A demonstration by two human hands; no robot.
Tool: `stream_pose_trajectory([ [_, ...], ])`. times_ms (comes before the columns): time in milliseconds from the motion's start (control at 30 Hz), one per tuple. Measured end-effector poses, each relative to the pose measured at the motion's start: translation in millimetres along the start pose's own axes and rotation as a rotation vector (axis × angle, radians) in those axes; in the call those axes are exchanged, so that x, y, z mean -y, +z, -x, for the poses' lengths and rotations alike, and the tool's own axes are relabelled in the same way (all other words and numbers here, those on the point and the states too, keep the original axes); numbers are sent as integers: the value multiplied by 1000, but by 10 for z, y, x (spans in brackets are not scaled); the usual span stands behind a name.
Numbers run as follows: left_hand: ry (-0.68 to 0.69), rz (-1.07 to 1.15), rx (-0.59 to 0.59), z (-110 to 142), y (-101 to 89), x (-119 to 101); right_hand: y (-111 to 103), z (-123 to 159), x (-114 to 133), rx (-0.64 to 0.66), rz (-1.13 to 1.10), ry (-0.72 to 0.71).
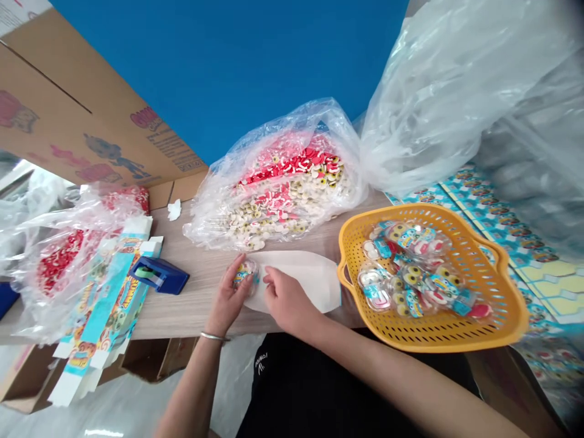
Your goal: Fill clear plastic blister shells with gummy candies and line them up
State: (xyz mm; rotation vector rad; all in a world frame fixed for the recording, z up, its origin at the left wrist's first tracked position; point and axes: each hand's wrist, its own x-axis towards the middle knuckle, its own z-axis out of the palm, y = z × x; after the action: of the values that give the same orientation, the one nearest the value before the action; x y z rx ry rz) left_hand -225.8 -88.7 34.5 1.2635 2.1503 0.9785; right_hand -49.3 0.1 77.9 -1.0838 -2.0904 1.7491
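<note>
My left hand (229, 296) pinches a small clear toy packet (245, 272) with a colourful cartoon insert, just above the wooden table (201, 304). My right hand (285, 298) has its fingers closed at the packet's right edge, over a white sheet (314, 277) lying on the table. A clear plastic bag (278, 182) full of red and cream toy parts sits behind the hands. To the right, an orange plastic basket (493, 328) holds several finished packets (410, 274).
Flat printed blue cartons (107, 304) and a blue tape dispenser (159, 275) lie at the left, beside another bag of red parts (59, 255). A brown cardboard box (82, 115) stands behind. Large crumpled clear bags (456, 91) and printed sheets (515, 237) fill the right.
</note>
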Motion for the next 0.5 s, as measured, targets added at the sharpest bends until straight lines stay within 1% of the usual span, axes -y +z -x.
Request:
stream_pose_trajectory([
  [100, -150, 122, 30, 16, -13, 20, -131, 362, 23, 163, 186, -239],
  [167, -203, 185, 23, 24, -14, 16, -196, 551, 7, 261, 290, -353],
  [200, -218, 209, 17, 25, -12, 10, -219, 618, -3, 287, 326, -393],
  [267, -231, 241, 7, 23, -10, -9, -251, 700, -15, 305, 363, -447],
  [333, -230, 252, -6, 16, -10, -28, -275, 733, -10, 300, 363, -462],
  [500, -225, 189, -75, -6, -13, -31, -339, 768, 12, 343, 350, -501],
])
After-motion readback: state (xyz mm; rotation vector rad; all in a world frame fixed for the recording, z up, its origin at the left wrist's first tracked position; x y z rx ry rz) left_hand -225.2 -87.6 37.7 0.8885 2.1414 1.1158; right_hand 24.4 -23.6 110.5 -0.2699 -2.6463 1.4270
